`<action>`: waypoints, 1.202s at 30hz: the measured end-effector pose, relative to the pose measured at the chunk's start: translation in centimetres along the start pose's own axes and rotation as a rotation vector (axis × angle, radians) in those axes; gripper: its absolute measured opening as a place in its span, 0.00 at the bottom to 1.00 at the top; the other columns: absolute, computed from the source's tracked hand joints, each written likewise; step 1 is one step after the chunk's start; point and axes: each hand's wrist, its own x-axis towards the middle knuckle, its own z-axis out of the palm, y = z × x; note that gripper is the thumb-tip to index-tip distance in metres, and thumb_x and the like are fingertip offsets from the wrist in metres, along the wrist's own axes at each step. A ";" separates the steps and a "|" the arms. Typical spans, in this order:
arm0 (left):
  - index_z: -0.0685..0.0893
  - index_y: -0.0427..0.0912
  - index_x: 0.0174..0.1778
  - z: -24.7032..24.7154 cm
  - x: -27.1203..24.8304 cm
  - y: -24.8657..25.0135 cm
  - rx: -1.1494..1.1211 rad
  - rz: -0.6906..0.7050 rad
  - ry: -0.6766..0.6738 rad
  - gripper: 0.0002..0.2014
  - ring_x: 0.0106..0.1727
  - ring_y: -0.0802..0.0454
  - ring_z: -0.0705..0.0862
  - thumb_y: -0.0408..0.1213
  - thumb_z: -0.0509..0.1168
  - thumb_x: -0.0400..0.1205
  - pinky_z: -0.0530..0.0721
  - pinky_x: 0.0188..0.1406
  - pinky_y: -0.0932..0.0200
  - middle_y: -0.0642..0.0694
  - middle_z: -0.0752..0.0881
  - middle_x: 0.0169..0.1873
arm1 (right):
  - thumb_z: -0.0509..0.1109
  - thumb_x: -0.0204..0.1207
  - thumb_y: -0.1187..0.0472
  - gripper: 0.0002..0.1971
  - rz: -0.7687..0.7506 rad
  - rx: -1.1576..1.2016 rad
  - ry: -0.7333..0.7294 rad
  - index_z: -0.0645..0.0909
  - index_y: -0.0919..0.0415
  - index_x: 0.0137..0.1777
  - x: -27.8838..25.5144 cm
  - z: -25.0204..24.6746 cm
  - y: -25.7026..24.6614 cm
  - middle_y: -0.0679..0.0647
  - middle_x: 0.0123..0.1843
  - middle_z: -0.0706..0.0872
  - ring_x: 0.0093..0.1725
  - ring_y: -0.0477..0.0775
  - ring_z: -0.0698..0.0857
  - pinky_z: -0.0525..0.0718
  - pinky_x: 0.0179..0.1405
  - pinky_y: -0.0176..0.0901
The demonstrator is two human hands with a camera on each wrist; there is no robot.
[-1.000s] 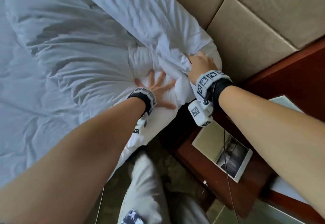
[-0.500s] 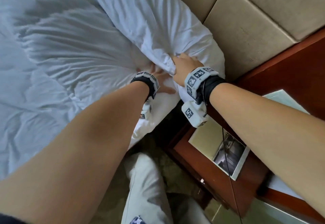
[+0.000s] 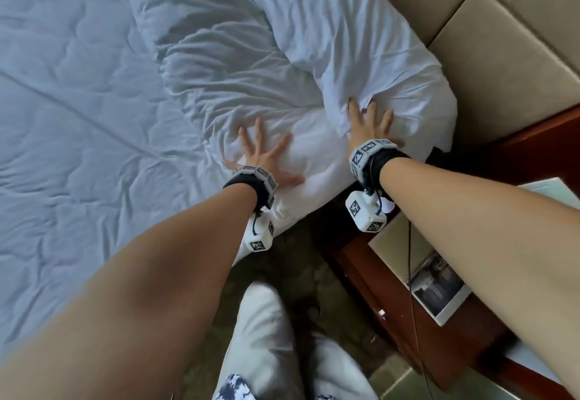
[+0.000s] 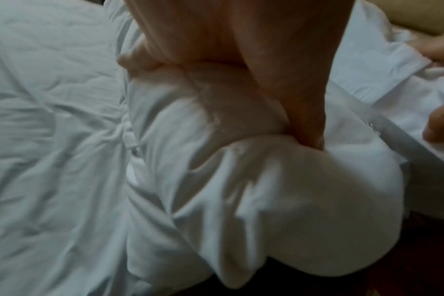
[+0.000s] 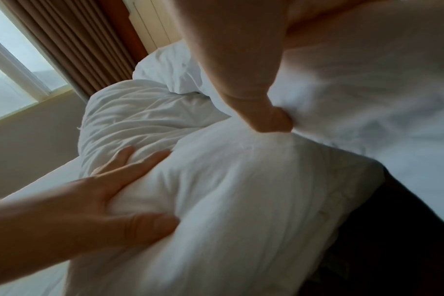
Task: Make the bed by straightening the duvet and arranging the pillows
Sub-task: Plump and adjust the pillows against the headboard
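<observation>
Bed (image 3: pixel 78 117): it fills the left of the head view, covered by a wrinkled white quilted layer; whether that layer is the duvet itself cannot be told.
Headboard (image 3: pixel 502 54): padded tan panels stand at the upper right, and the bedding is banked against them, likely because that is the pillows' proper end.
Nightstand (image 3: pixel 392 277): dark red wood, just beside the bed corner, with a printed card lying on its top.
Far pillow (image 3: pixel 329 23): white and creased, it lies along the headboard and overlaps the nearer bundle.
Near pillow (image 3: pixel 301 155): a plump white bundle at the bed's corner, bulging over the mattress edge; both palms rest on it, apparently to flatten it and settle it into place.
Left hand (image 3: pixel 263 158): it lies flat on the near pillow, fingers straight and widely splayed, thumb out to the side, holding nothing; the right wrist view shows the fingers sinking into the stuffing.
Right hand (image 3: pixel 367 123): it lies palm down where the far pillow's loose edge meets the near one, fingers straight and slightly apart, gripping nothing.
Step in hand: probably patting the pillows smooth; straightening the wrinkled cover looks still to be done.
</observation>
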 end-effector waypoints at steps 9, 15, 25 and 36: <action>0.39 0.82 0.75 1.5 4.4 1.4 -0.123 0.037 0.014 0.56 0.78 0.28 0.23 0.77 0.69 0.57 0.49 0.70 0.15 0.49 0.20 0.78 | 0.65 0.73 0.70 0.31 -0.108 0.270 0.071 0.76 0.42 0.73 2.1 -2.6 1.5 0.61 0.61 0.78 0.62 0.69 0.76 0.82 0.56 0.57; 0.45 0.60 0.84 1.1 11.4 6.0 -0.048 0.070 -0.011 0.49 0.81 0.25 0.35 0.72 0.57 0.71 0.35 0.76 0.24 0.36 0.39 0.84 | 0.62 0.74 0.71 0.28 -0.231 0.278 0.036 0.80 0.45 0.70 0.0 -2.7 -1.5 0.57 0.59 0.82 0.59 0.61 0.80 0.81 0.55 0.50; 0.59 0.58 0.83 1.1 7.6 0.5 -0.521 0.030 0.151 0.49 0.85 0.37 0.44 0.65 0.73 0.68 0.47 0.83 0.42 0.40 0.48 0.85 | 0.70 0.72 0.59 0.31 -0.178 0.112 -0.059 0.64 0.44 0.75 0.4 -0.3 -2.4 0.58 0.70 0.75 0.68 0.66 0.75 0.77 0.60 0.55; 0.32 0.59 0.82 9.3 5.4 -4.4 -1.328 -0.693 0.020 0.88 0.81 0.34 0.63 0.73 0.78 0.29 0.62 0.75 0.26 0.41 0.58 0.83 | 0.71 0.71 0.66 0.38 -0.117 0.388 0.158 0.65 0.42 0.80 0.1 1.8 -1.0 0.54 0.72 0.78 0.67 0.61 0.78 0.79 0.63 0.51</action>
